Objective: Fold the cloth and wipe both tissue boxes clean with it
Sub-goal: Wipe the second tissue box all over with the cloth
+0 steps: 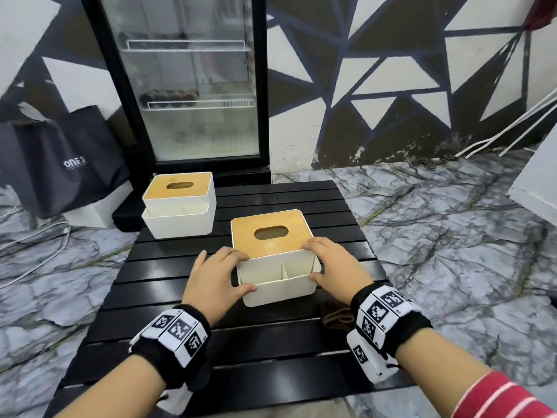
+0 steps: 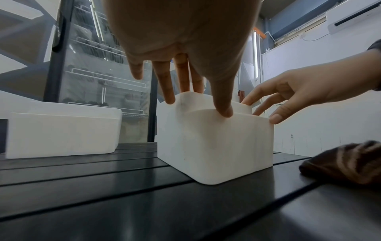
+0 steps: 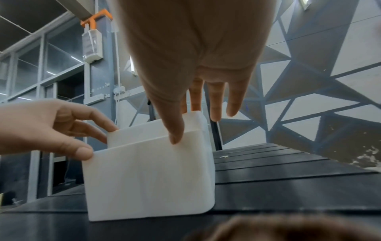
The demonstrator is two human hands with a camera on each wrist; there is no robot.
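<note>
The near tissue box (image 1: 275, 257) stands upright on the black slatted bench (image 1: 168, 276), toward its middle. It is white with a wooden lid that has an oval slot, and its side facing the person has an open pocket split by a divider. Both hands grip it. The left hand (image 1: 215, 277) takes the box's left front corner: the thumb lies on the front wall near the rim, and the fingers (image 2: 170, 97) reach over the top edge beside the lid. The right hand (image 1: 334, 263) takes the right front corner the same way, thumb on the front wall and fingers (image 3: 214, 114) spread over the lid's edge and the right side. In both wrist views the box's base appears flat on the bench, though the blur makes that hard to confirm.

The brown cloth (image 1: 337, 318) lies bunched on the bench just under the right wrist, near the box but apart from it, held by neither hand.

The second tissue box (image 1: 179, 206), of the same kind, stands at the bench's far left corner, well apart from the first.

Behind the bench is a glass-door fridge (image 1: 193, 86) against a wall painted with triangles. A dark bag (image 1: 60, 161) sits on the marble-patterned floor (image 1: 437, 221) to the left.
</note>
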